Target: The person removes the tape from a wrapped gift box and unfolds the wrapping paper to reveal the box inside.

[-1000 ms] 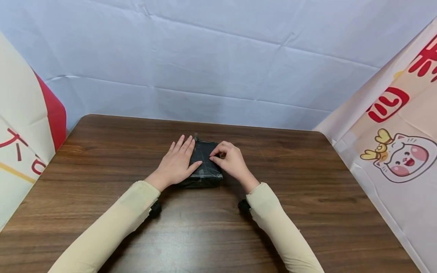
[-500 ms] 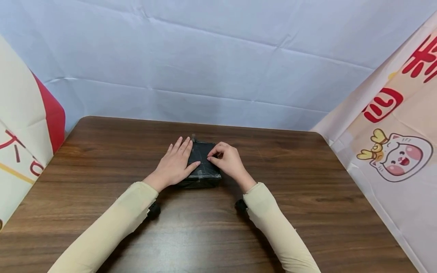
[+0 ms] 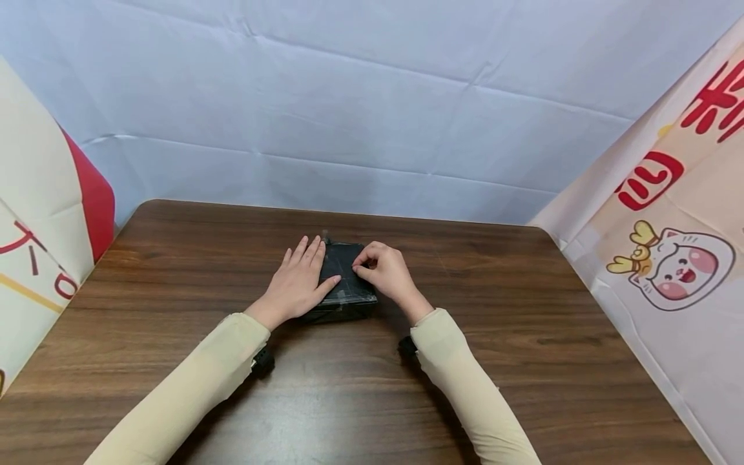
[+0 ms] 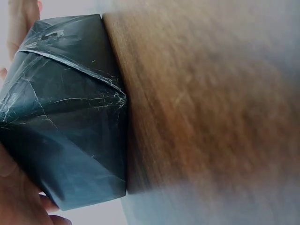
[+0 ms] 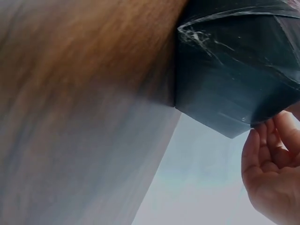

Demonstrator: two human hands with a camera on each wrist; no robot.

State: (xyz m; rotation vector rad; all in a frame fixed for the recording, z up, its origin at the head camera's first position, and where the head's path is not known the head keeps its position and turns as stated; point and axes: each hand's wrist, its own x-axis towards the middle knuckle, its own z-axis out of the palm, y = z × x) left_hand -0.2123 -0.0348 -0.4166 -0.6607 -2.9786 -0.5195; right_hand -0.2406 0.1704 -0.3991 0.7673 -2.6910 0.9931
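A black box-shaped package (image 3: 341, 266), wrapped in creased plastic with strips of clear tape, lies on the table in front of me. My left hand (image 3: 294, 281) rests flat over its left side, fingers spread and thumb on the top face. On the right side, my right hand (image 3: 386, 271) pinches with thumb and forefinger at the top of the wrapping; I cannot tell what small piece is between the tips. The left wrist view shows scuffed lines along the package's near edge (image 4: 70, 101). In the right wrist view, curled fingers (image 5: 265, 145) meet the package's upper edge.
The brown wooden table (image 3: 511, 342) extends on all sides of the package. A pale cloth backdrop (image 3: 372, 97) hangs behind it, with printed banners at left and right. Dark wrist devices (image 3: 409, 347) hang under both sleeves. A small translucent tuft (image 3: 325, 236) rises at the package's far edge.
The head view has shifted slightly. Both hands keep almost the same places on the package, the left lying flat and the right pinching at the wrapping.
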